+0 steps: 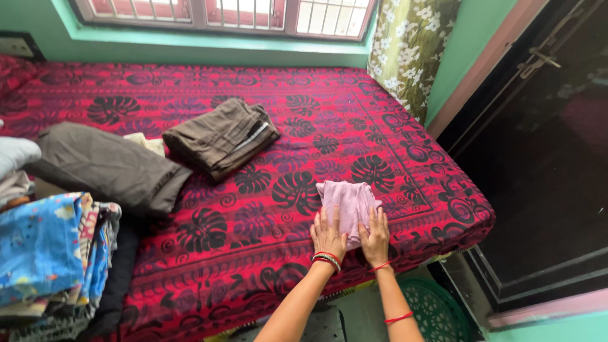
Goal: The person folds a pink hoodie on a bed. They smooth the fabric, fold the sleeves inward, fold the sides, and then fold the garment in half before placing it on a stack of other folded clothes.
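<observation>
A small folded pale pink cloth (347, 201) lies near the front right edge of a bed covered with a red sheet (266, 158) printed with dark leaves. My left hand (327, 233) rests flat on the cloth's near left edge, fingers spread. My right hand (375, 234) presses flat on its near right edge. Both wrists wear red bangles or thread. Neither hand grips the cloth; both lie on top of it.
Folded brown trousers (221, 136) lie mid-bed, a dark grey garment (107, 166) to their left. A pile of blue patterned clothes (47, 250) sits at the left. A floral curtain (408, 47) hangs right; a green basket (437, 313) stands on the floor.
</observation>
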